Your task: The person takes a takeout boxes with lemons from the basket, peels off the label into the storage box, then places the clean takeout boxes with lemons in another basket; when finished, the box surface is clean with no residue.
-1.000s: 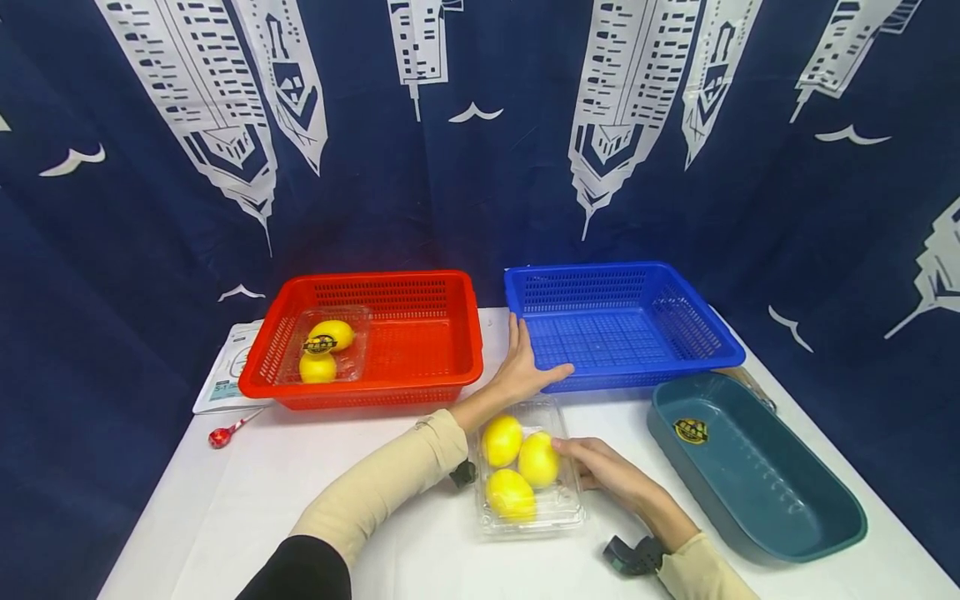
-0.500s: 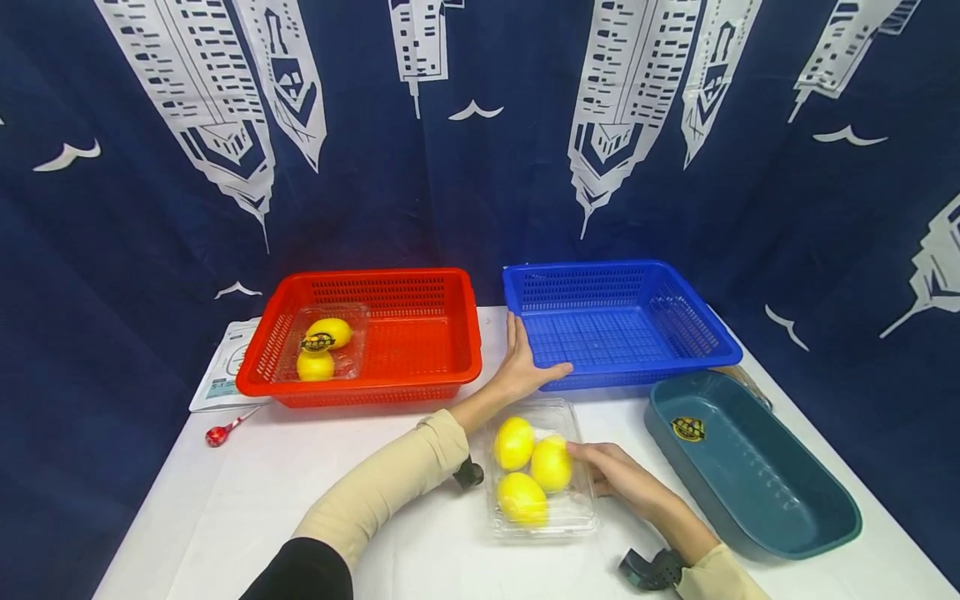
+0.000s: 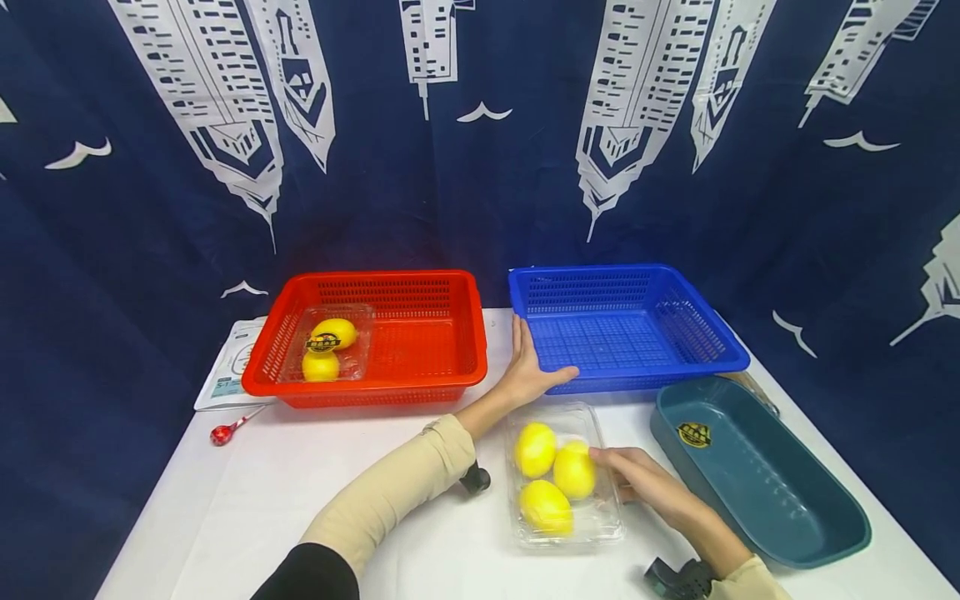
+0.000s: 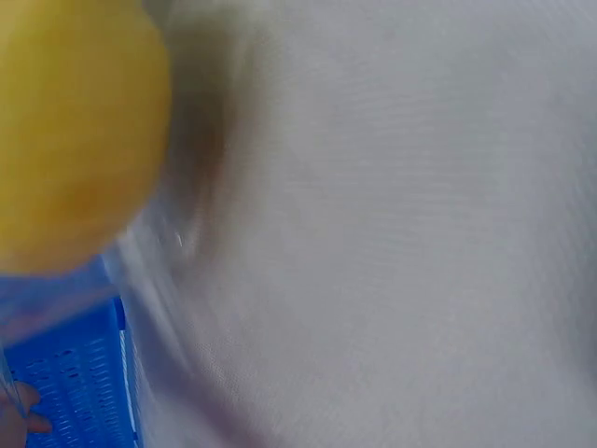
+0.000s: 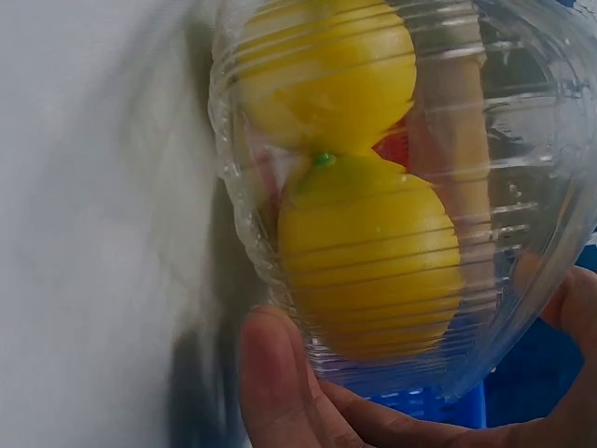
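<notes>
A clear plastic clamshell box [image 3: 596,527] with yellow lemons [image 3: 546,507] in it is in the middle front of the head view. My right hand [image 3: 652,483] grips its right side, and the right wrist view shows thumb and fingers [image 5: 270,369] at its ribbed edge. Whether the box touches the table is unclear. My left hand [image 3: 525,371] is at the near left corner of the blue basket [image 3: 622,382], fingers straight along the side and thumb out by the front rim. A blurred lemon [image 4: 79,131] fills one corner of the left wrist view.
A red basket [image 3: 420,386] at back left holds another clear box with lemons [image 3: 321,365]. At right stands a dark teal tub [image 3: 757,467] with a black-and-gold sticker. A red lollipop [image 3: 222,434] and a printed paper [image 3: 225,371] lie at far left.
The clamshell box and my right hand have shifted rightward and slightly toward the front. My left hand stays at the corner of the blue basket.
</notes>
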Available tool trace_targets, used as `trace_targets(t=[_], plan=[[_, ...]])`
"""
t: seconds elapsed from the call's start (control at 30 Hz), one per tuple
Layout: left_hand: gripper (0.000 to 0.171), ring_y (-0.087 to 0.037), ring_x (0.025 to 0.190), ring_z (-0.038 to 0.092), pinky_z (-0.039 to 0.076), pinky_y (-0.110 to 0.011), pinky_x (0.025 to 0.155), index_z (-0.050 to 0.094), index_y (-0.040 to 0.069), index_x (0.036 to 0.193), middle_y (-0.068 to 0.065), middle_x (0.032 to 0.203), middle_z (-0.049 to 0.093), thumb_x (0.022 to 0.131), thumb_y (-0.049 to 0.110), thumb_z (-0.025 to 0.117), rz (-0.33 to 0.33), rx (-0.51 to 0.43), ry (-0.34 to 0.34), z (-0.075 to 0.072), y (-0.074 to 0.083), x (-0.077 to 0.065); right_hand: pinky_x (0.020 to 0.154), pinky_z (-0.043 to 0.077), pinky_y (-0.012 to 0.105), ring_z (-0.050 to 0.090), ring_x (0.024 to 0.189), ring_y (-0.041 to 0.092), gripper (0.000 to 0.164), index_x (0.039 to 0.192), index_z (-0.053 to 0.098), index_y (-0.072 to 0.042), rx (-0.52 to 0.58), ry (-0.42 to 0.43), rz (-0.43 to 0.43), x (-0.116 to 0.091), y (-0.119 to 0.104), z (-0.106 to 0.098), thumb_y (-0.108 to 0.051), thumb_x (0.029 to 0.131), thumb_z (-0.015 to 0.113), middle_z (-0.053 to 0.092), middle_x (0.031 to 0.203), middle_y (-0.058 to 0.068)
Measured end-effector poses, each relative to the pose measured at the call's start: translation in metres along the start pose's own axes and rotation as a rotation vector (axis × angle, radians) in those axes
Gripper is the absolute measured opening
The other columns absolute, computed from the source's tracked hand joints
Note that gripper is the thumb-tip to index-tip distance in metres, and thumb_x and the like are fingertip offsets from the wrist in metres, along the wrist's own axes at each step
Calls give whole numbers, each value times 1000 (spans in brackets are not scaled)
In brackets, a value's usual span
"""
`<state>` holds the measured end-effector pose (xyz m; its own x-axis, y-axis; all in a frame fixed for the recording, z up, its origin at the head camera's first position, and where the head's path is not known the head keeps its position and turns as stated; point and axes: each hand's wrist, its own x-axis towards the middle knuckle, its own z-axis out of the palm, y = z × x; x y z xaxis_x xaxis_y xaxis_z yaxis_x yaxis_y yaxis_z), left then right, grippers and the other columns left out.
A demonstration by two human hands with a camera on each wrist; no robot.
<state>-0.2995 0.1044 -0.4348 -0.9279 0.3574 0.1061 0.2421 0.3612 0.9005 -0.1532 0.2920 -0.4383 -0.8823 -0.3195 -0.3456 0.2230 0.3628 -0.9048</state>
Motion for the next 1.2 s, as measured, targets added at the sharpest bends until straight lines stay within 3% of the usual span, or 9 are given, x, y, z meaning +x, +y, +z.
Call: trace_targets(t=[0.2, 0.47, 0.57, 0.83, 1.07, 1.2], plan=[[122, -29, 153, 5, 22, -49, 122, -12, 7, 155, -3, 163, -23, 80, 44, 77, -3, -6, 6, 1, -1, 0, 86, 58, 39, 65, 96, 18, 55, 120, 58, 12, -93, 2, 3, -17, -17, -16, -37, 100, 43, 70, 104, 10], [122, -28, 153, 1, 21, -48, 123, -11, 6, 155, -4, 163, -22, 79, 40, 78, 11, -36, 25, 3, -3, -1, 78, 59, 36, 67, 89, 19, 51, 122, 55, 13, -137, -44, -40, -40, -51, -44, -31, 104, 38, 68, 97, 4], [121, -28, 154, 1, 21, -46, 123, -10, 5, 155, -7, 164, -20, 79, 39, 78, 25, -33, 50, 3, -4, 0, 75, 58, 32, 64, 82, 13, 50, 123, 56, 13, -181, -39, -64, -42, -65, -55, -29, 104, 37, 63, 88, -2], [114, -30, 153, 1, 20, -40, 124, -7, -5, 153, -14, 163, -17, 82, 31, 75, 64, 63, 58, 1, -4, -1, 77, 60, 31, 70, 88, 14, 53, 123, 53, 15, -275, -44, -71, -36, -101, -92, -30, 104, 34, 70, 99, 3], [123, -29, 153, 3, 21, -43, 124, -11, 3, 155, -7, 164, -20, 78, 36, 79, 59, -18, 65, 2, -5, 1, 78, 57, 24, 61, 89, 10, 55, 128, 53, 10, -328, 78, -39, -19, -120, -128, -36, 104, 35, 63, 98, -4], [123, -29, 154, 0, 19, -46, 124, -13, 6, 155, -5, 163, -21, 78, 35, 79, 58, -41, 62, 3, -4, 2, 78, 60, 26, 64, 86, 13, 55, 128, 51, 9, -306, 89, -36, -3, -125, -141, -38, 104, 36, 64, 95, -2]])
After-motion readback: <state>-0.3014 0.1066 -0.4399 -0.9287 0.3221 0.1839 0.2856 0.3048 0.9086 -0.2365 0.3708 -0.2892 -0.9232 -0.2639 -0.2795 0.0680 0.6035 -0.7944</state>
